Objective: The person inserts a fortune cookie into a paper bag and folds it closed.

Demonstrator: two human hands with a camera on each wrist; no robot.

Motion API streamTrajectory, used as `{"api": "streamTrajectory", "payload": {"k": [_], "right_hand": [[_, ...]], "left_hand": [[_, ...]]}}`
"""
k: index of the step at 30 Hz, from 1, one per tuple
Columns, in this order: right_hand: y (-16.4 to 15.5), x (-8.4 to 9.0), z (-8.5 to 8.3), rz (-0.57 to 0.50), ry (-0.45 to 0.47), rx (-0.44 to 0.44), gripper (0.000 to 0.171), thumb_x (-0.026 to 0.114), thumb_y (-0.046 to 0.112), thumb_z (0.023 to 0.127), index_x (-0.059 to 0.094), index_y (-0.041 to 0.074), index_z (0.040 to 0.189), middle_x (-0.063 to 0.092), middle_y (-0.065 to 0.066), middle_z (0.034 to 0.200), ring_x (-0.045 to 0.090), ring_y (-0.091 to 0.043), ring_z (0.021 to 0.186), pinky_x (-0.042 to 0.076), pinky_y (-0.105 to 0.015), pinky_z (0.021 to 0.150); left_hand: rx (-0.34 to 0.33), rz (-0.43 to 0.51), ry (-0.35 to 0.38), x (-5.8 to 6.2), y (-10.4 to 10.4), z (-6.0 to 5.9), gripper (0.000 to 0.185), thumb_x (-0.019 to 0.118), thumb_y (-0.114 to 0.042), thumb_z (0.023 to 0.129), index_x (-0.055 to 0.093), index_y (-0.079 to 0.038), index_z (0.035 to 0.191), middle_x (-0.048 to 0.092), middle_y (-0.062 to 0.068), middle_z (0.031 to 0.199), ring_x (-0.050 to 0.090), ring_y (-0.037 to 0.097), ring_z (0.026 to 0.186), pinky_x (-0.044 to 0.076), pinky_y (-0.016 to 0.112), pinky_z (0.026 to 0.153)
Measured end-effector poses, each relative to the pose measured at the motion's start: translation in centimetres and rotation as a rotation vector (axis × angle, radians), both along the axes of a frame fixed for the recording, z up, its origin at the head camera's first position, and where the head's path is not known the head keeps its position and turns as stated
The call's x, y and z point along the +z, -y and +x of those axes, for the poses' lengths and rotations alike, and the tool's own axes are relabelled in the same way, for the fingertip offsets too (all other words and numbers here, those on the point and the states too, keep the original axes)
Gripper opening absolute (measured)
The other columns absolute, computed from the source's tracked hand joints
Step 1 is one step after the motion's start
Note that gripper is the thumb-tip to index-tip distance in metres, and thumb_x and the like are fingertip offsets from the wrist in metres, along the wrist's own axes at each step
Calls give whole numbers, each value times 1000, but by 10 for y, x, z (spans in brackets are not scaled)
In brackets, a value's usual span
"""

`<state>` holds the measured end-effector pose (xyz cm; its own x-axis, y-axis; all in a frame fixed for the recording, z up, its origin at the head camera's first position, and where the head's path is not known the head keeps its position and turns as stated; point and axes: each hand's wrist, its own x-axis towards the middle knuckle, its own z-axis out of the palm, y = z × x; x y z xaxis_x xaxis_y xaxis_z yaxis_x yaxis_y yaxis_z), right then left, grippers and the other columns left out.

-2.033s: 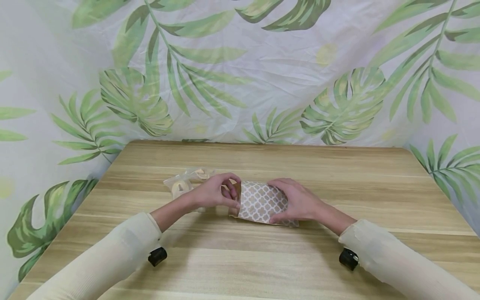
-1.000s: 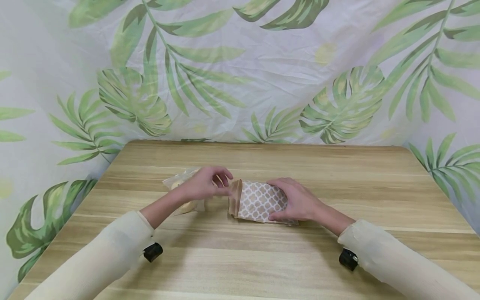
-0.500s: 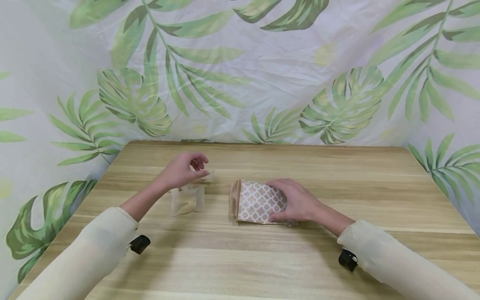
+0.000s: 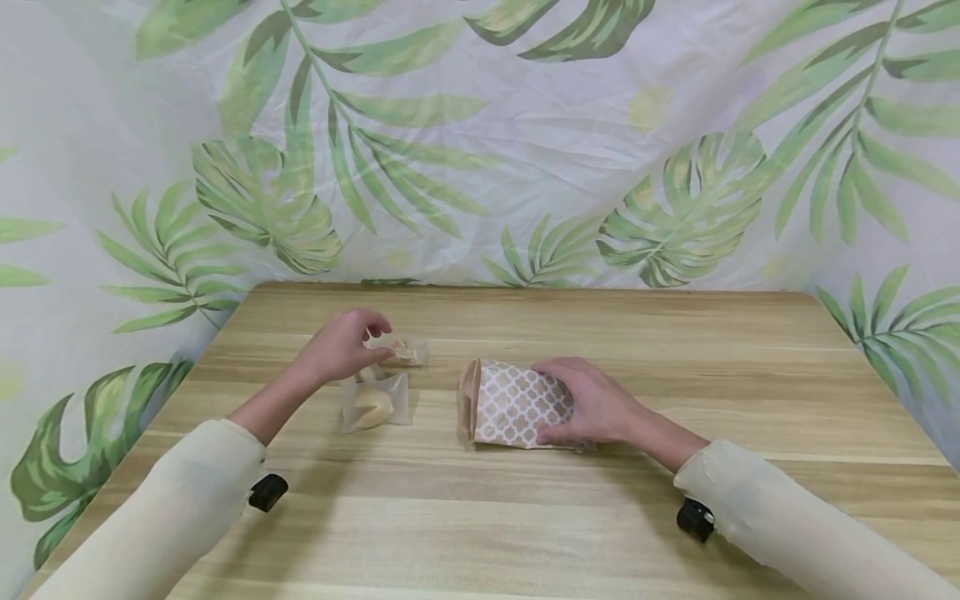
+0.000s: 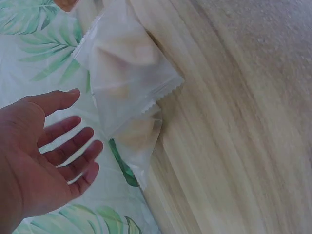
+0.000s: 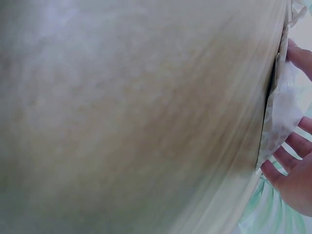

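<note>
Patterned paper bag (image 4: 517, 404), seemingly without lettering

counted on the counter (image 4: 525, 517): one patterned paper bag (image 4: 513, 404), lying on its side. two clear wrapped cookie packets: near packet (image 4: 375, 402) and far packet (image 4: 405, 350). two hands in view: left hand (image 4: 341, 346) and right hand (image 4: 592, 400). two cream sleeves, one per arm. two black wrist-worn cameras, one at each cuff. one leaf-print backdrop behind.
</note>
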<state>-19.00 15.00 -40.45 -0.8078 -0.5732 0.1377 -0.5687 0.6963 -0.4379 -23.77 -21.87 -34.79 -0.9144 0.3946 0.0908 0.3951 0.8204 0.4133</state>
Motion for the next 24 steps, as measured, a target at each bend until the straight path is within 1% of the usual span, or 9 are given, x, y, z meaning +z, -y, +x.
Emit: {"api": "streamTrajectory", "payload": {"k": [5, 8, 12, 17, 22, 24], "right_hand": [[0, 1, 0, 0, 0, 1, 92, 84, 51, 61, 50, 11, 136, 52, -9, 134, 45, -28, 125, 36, -45, 104], [0, 1, 1, 0, 4, -3, 92, 85, 51, 61, 50, 11, 136, 52, -9, 134, 45, -28, 125, 36, -44, 104], [-1, 1, 1, 1, 8, -7, 92, 85, 51, 60, 50, 12, 136, 51, -9, 134, 45, -27, 125, 36, -44, 104], [-2, 2, 2, -3, 11, -6, 92, 85, 50, 60, 50, 12, 136, 51, -9, 134, 45, -28, 126, 36, -45, 104], [-1, 2, 1, -1, 14, -6, 92, 85, 51, 61, 49, 12, 136, 51, -9, 135, 44, -28, 126, 36, -45, 104], [-1, 1, 1, -1, 14, -4, 91, 85, 51, 61, 49, 12, 136, 51, -9, 135, 44, -28, 126, 36, -45, 104]], "left_hand": [[52, -49, 9, -4, 0, -3, 43, 74, -24, 80, 62, 5, 111, 63, 22, 103, 60, 34, 90, 47, 47, 77], [56, -73, 20, -4, 2, -3, 46, 73, -26, 81, 62, 5, 112, 62, 23, 105, 59, 34, 93, 47, 48, 78], [46, -106, 45, -1, 8, -3, 47, 71, -26, 82, 61, 6, 114, 61, 25, 108, 58, 39, 101, 46, 51, 82], [42, -114, 102, 2, 17, 0, 53, 73, -32, 81, 61, 6, 116, 62, 25, 108, 58, 39, 102, 46, 51, 83], [34, -118, 175, 4, 22, 2, 67, 76, -44, 75, 59, 2, 121, 62, 23, 108, 58, 37, 100, 46, 49, 79], [39, -134, 209, 5, 24, 3, 72, 77, -47, 72, 57, 1, 123, 60, 23, 109, 57, 36, 99, 46, 48, 78]]}}
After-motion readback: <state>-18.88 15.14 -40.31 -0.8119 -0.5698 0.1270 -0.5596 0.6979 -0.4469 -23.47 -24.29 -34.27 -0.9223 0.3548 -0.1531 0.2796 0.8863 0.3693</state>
